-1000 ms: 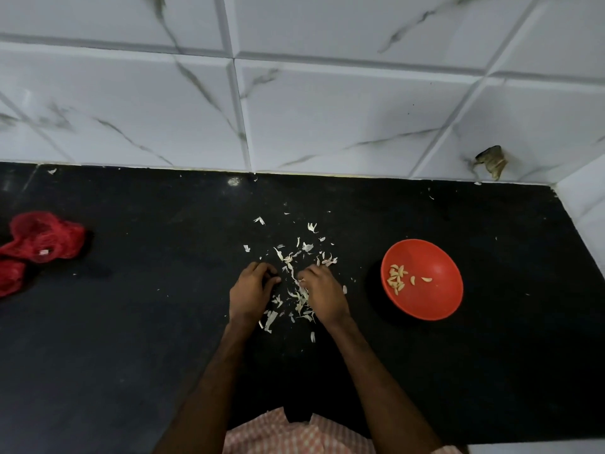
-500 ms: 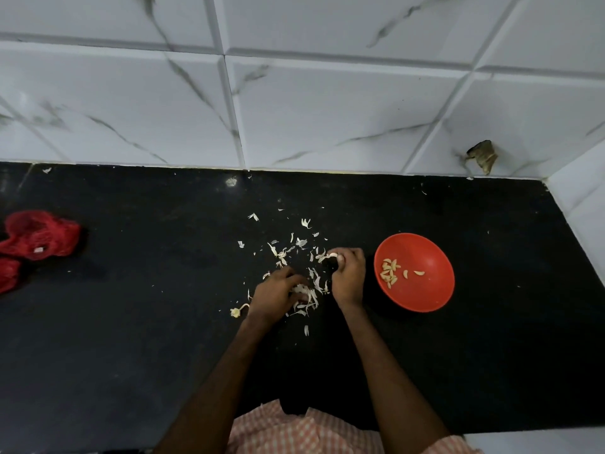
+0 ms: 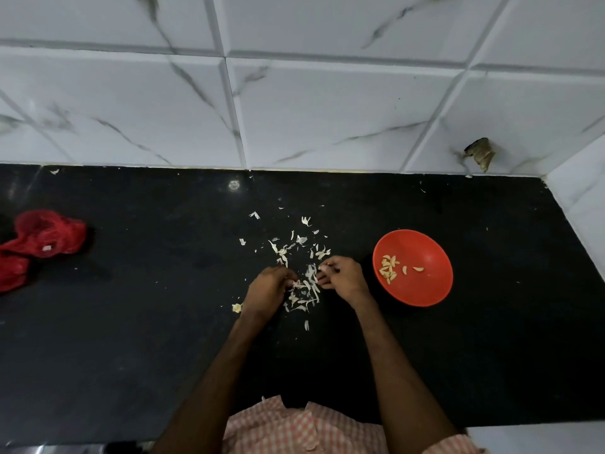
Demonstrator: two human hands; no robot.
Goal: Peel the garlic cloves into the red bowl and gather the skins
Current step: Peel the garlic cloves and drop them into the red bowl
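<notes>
A red bowl (image 3: 425,290) stands on the black counter at right, with several peeled garlic cloves (image 3: 389,265) inside. Pale garlic skins (image 3: 294,247) lie scattered in the middle of the counter. My left hand (image 3: 266,291) sits at the pile's left edge, fingers curled and pinching skins. My right hand (image 3: 343,276) is at the pile's right edge, just left of the bowl, its curled fingertips holding a pale scrap of skin. A small garlic stub (image 3: 236,308) lies left of my left wrist.
A crumpled red mesh bag (image 3: 42,237) lies at the far left of the counter (image 3: 131,339). White marble-look tiles (image 3: 327,109) back the counter and a side wall closes it off at right. A few stray skin flecks lie near the back edge.
Both hands have shifted over the skin pile: the right went up and right toward the bowl, the left moved in to the pile's middle. The garlic stub now shows beside my left wrist.
</notes>
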